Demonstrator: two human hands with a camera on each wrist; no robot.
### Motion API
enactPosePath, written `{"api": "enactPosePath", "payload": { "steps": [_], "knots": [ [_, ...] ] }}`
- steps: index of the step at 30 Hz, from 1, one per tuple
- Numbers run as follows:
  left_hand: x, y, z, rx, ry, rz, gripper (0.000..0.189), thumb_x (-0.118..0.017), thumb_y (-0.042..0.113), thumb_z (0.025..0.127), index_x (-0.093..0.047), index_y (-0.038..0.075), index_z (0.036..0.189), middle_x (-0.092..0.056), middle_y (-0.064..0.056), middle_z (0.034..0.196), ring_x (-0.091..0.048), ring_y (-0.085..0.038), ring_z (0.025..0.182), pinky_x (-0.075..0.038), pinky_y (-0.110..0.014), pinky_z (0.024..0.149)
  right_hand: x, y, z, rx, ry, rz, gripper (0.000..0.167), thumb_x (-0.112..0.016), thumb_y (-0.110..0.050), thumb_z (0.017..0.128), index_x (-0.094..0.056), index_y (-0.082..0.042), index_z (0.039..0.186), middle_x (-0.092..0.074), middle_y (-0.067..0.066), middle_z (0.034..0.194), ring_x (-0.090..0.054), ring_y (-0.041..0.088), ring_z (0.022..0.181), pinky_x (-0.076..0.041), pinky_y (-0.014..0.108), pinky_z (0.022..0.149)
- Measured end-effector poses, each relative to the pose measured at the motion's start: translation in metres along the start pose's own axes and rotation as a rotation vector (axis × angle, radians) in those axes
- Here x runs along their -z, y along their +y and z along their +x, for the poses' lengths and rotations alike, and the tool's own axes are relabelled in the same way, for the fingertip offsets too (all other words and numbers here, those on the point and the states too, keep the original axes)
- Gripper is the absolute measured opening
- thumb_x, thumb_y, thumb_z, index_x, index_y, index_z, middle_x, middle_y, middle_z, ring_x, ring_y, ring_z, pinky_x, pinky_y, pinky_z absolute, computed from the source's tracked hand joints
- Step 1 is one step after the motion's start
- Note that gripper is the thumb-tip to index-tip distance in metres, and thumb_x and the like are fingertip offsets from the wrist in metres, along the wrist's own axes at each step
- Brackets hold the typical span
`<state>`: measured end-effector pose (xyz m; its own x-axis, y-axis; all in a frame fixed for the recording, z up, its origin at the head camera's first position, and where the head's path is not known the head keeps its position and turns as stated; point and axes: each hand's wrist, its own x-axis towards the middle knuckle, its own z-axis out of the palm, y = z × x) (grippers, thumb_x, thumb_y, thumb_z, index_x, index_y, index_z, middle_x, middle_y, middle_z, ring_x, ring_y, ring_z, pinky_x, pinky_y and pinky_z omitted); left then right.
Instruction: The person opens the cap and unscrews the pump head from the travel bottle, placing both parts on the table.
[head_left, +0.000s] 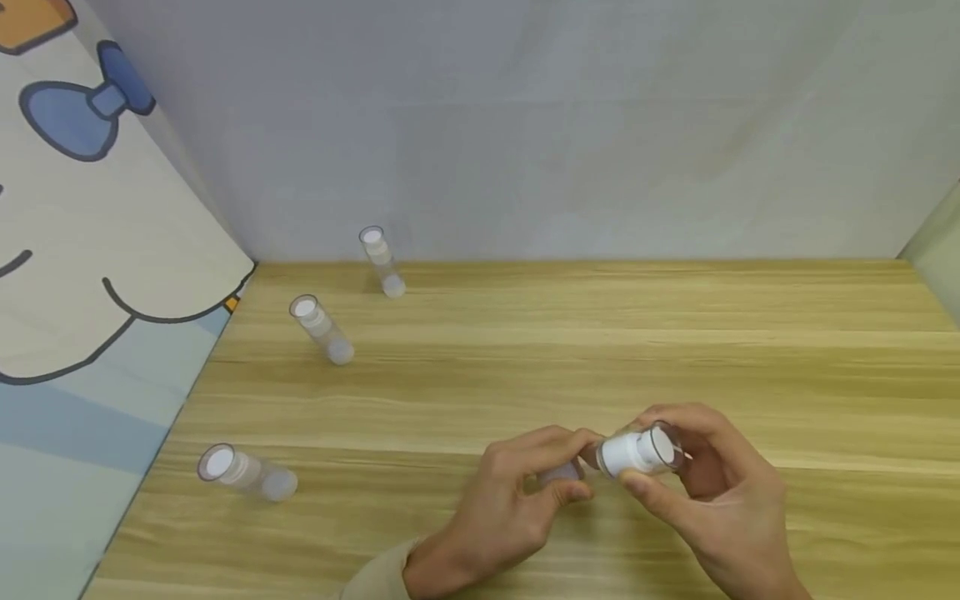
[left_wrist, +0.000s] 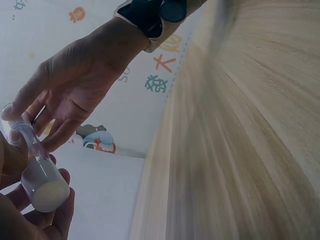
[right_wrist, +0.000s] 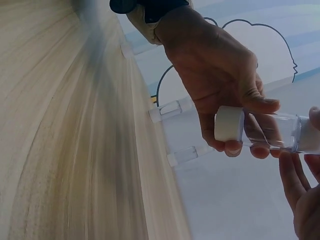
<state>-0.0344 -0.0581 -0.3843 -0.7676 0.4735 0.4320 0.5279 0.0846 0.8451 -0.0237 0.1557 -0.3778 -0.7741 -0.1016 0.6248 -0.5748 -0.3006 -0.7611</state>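
Both hands hold one small clear cylindrical bottle [head_left: 626,454] with white parts at its two ends, tilted above the table. My left hand [head_left: 517,492] grips the white base, its thumb and fingers on opposite sides. My right hand [head_left: 731,492] pinches the upper end, which has a white top under a clear cap. In the left wrist view the round white base [left_wrist: 50,195] points toward the camera, with left fingers around it. The right wrist view shows the clear middle [right_wrist: 280,131] between the two hands; fingers partly cover both ends.
Three similar bottles stand upright on the left of the wooden table [head_left: 600,350]: one near [head_left: 247,473], one farther back [head_left: 322,330], one by the rear edge [head_left: 382,262]. A pale backdrop [head_left: 562,150] rises behind, and a cartoon-printed cloth [head_left: 90,250] borders the left.
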Motion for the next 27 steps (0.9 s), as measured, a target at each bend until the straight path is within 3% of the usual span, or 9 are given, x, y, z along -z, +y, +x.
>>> {"api": "enactPosePath", "payload": {
  "steps": [4,7,14,18,22,27],
  "knots": [
    [0.002,0.001,0.000,-0.019,0.006,0.004,0.037,-0.071,0.011,0.096,-0.069,0.001,0.132,-0.077,-0.010,0.115,-0.072,-0.014,0.092,-0.061,-0.023,0.080,-0.001,-0.003,0.001,-0.060,0.006,-0.034,0.055,-0.070,0.037,0.069,-0.054,0.024,0.119,-0.069,0.016,0.120,-0.072,0.021,0.108,-0.061,0.023,0.087],
    [0.003,0.000,0.000,-0.029,0.013,0.001,0.036,-0.071,0.011,0.096,-0.070,0.000,0.130,-0.077,-0.011,0.114,-0.073,-0.015,0.091,-0.062,-0.023,0.079,-0.001,-0.006,0.003,-0.059,-0.001,-0.044,0.054,-0.071,0.035,0.071,-0.054,0.023,0.121,-0.068,0.015,0.121,-0.071,0.021,0.110,-0.061,0.023,0.089],
    [0.012,-0.004,-0.001,0.108,0.064,-0.007,0.037,-0.073,0.006,0.093,-0.071,-0.001,0.129,-0.077,-0.011,0.112,-0.073,-0.017,0.094,-0.062,-0.028,0.084,0.003,-0.011,0.016,0.085,-0.014,0.028,0.054,-0.072,0.030,0.077,-0.047,0.029,0.125,-0.065,0.022,0.129,-0.067,0.030,0.122,-0.063,0.033,0.091],
    [0.018,-0.007,-0.001,0.164,0.083,-0.011,0.038,-0.075,0.007,0.092,-0.072,0.003,0.130,-0.077,-0.008,0.113,-0.073,-0.024,0.099,-0.063,-0.035,0.088,0.004,-0.016,0.022,0.068,-0.022,0.036,0.054,-0.069,0.033,0.077,-0.045,0.030,0.126,-0.062,0.024,0.130,-0.067,0.031,0.120,-0.065,0.037,0.087],
    [0.016,-0.010,-0.004,0.170,0.100,-0.009,0.040,-0.076,0.008,0.091,-0.071,0.002,0.130,-0.077,-0.010,0.117,-0.074,-0.023,0.103,-0.063,-0.042,0.090,0.005,-0.019,0.025,0.050,-0.004,0.043,0.054,-0.065,0.036,0.076,-0.046,0.029,0.126,-0.063,0.024,0.128,-0.070,0.031,0.116,-0.064,0.037,0.088],
    [0.017,-0.012,-0.009,0.203,0.138,-0.027,0.041,-0.077,0.007,0.090,-0.070,0.002,0.130,-0.075,-0.013,0.123,-0.074,-0.019,0.104,-0.061,-0.035,0.096,0.009,-0.019,0.031,0.059,0.000,0.017,0.056,-0.066,0.037,0.074,-0.047,0.028,0.126,-0.066,0.023,0.126,-0.071,0.030,0.114,-0.061,0.034,0.095]
  ]
}}
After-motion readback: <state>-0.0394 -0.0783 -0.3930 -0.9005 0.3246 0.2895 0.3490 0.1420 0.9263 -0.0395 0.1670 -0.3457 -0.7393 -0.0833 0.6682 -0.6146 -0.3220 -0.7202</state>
